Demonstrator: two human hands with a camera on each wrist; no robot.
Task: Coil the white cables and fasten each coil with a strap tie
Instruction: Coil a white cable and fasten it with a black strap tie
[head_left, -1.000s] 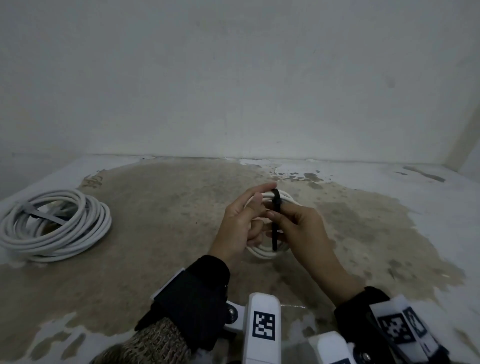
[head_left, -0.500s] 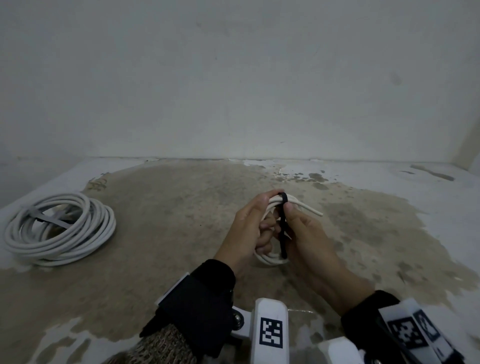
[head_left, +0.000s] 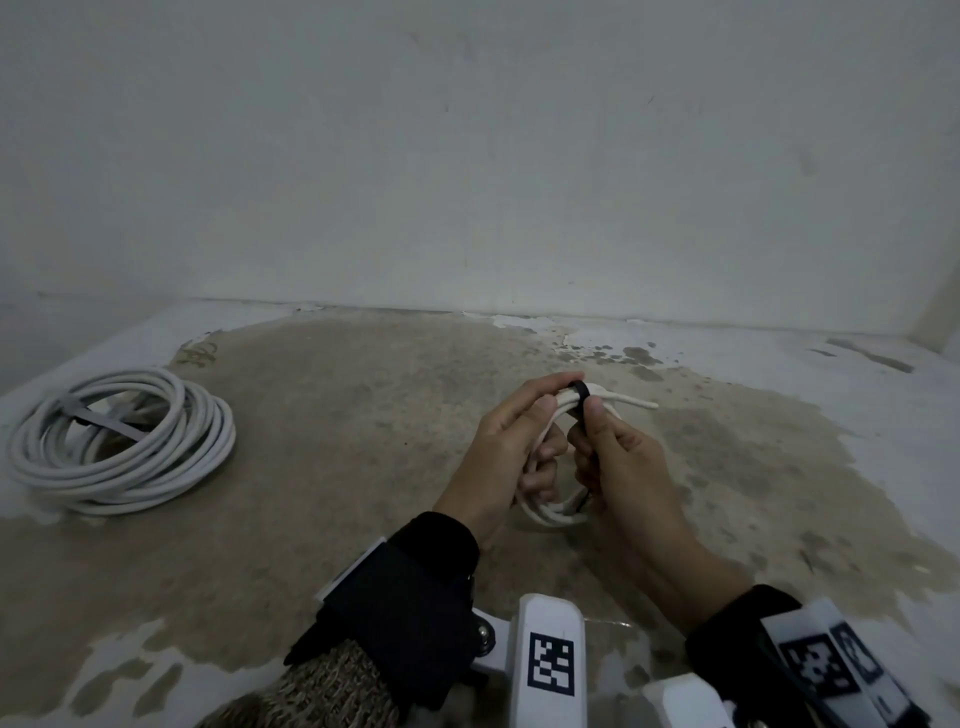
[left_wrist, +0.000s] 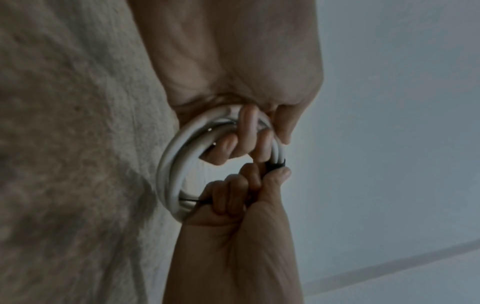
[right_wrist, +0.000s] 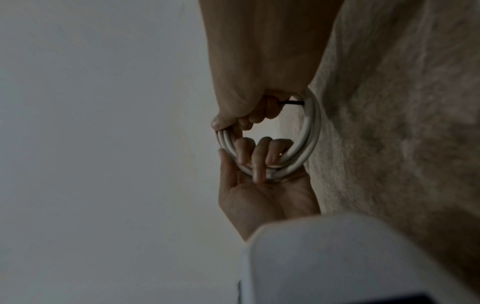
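My left hand (head_left: 511, 441) grips the small white cable coil (head_left: 545, 512), fingers curled through the loop, index laid over the top. My right hand (head_left: 621, 460) pinches the black strap tie (head_left: 580, 391) where it wraps over the coil's top, w/ the tail running down inside my fist. Both are held up above the middle of the desk (head_left: 337, 467), a bit toward the right edge.

Risks, as I judge them: the strap isn't cinched yet, so if my right pinch slips the tie could unwrap and the loops spring apart. 1 loose cable end (head_left: 636, 401) sticks out past the tie toward the back edge; if it's left outside the wrap it may work free & loosen the coil. Pulling too hard could also kink the loops.

Containers: none in view. The big white cable coil (head_left: 119, 441) lies by the left edge, a grey strap (head_left: 101, 421) across it; looks done.
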